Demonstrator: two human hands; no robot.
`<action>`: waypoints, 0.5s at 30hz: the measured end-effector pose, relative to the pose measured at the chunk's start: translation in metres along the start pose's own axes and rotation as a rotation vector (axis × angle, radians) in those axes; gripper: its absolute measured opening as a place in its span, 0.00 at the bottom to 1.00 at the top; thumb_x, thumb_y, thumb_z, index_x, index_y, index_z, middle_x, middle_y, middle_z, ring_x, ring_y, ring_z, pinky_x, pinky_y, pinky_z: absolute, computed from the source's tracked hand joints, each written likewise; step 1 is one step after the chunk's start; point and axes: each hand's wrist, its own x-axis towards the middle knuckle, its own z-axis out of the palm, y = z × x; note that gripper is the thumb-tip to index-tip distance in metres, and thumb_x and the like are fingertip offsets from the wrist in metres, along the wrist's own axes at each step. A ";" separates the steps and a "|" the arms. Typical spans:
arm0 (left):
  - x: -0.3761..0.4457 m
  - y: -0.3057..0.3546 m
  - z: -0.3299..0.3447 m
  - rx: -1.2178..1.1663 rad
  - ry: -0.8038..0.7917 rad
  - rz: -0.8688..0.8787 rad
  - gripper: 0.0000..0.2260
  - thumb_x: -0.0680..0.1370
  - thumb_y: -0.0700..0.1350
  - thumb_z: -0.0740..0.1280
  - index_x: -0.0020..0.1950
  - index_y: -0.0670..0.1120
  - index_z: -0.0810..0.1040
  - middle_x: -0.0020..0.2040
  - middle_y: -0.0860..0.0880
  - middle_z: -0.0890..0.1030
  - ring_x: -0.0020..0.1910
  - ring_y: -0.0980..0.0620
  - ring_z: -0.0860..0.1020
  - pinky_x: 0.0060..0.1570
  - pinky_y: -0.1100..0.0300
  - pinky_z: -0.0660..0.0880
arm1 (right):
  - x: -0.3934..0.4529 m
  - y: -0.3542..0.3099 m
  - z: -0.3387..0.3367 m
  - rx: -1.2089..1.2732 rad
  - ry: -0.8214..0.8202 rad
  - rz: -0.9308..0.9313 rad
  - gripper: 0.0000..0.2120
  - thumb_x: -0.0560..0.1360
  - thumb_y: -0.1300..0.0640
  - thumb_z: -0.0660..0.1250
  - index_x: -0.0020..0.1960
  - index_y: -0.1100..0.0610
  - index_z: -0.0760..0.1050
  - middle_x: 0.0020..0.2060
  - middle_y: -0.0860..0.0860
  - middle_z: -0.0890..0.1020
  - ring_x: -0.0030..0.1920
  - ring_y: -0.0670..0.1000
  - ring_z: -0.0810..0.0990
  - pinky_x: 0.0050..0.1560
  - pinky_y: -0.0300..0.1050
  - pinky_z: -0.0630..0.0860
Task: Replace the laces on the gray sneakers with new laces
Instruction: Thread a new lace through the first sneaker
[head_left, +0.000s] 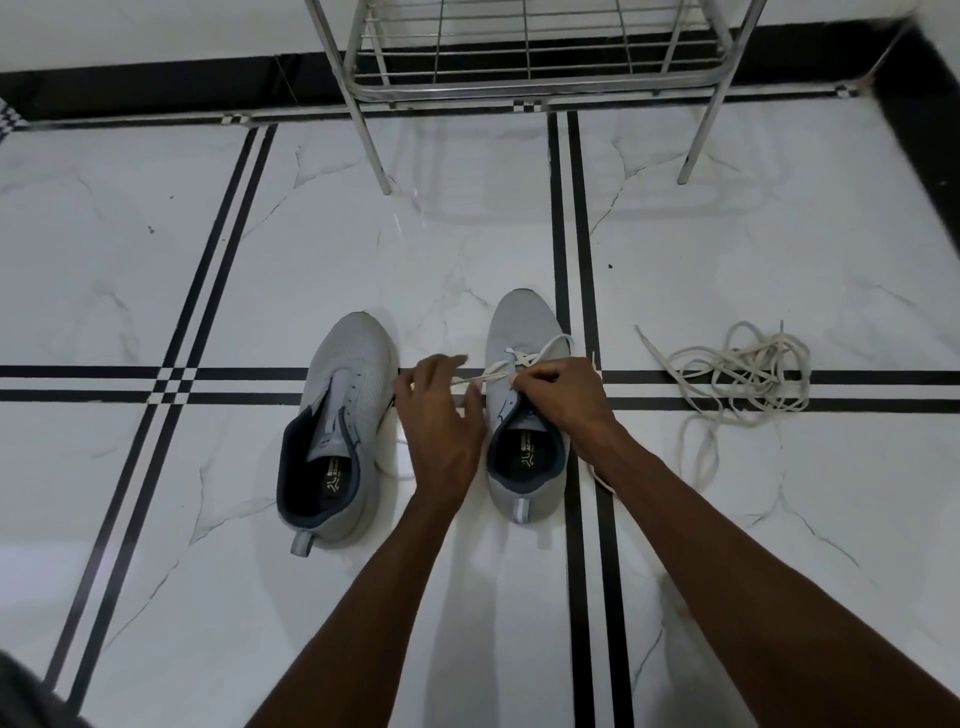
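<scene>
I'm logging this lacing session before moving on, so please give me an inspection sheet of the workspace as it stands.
Surface: glossy white marble-look tile floor with black double stripes.
Job's things: left gray mesh sneaker shows no lace; right gray mesh sneaker has a white flat lace through its front eyelets.
Clutter: loose tangled pile of off-white laces on the floor to the right.
Hands: left hand has loosely spread fingers at the lace strand, grip unclear; right hand is curled over the right sneaker's eyelets, pinching the lace.
Cables: nothing seen.
Surroundings: chrome wire rack, black skirting along the white wall.
</scene>
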 end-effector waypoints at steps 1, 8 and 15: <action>0.002 0.006 0.005 -0.030 -0.050 0.058 0.08 0.79 0.46 0.69 0.57 0.49 0.82 0.56 0.51 0.81 0.57 0.49 0.74 0.59 0.51 0.71 | -0.001 -0.001 0.000 -0.009 0.000 -0.012 0.05 0.73 0.57 0.72 0.45 0.54 0.87 0.38 0.46 0.86 0.39 0.41 0.82 0.36 0.28 0.75; 0.008 -0.015 -0.002 -0.020 0.011 -0.348 0.08 0.80 0.41 0.64 0.45 0.41 0.81 0.41 0.45 0.83 0.42 0.44 0.81 0.42 0.55 0.74 | -0.001 0.002 -0.002 -0.014 0.008 -0.022 0.05 0.71 0.59 0.72 0.40 0.54 0.87 0.35 0.47 0.86 0.34 0.38 0.80 0.35 0.28 0.74; 0.003 -0.002 -0.003 0.006 -0.003 -0.044 0.14 0.78 0.44 0.69 0.64 0.46 0.79 0.60 0.49 0.79 0.60 0.47 0.72 0.60 0.51 0.68 | -0.002 0.000 -0.002 -0.020 -0.008 -0.030 0.05 0.72 0.59 0.72 0.42 0.54 0.87 0.35 0.45 0.86 0.36 0.41 0.81 0.35 0.28 0.74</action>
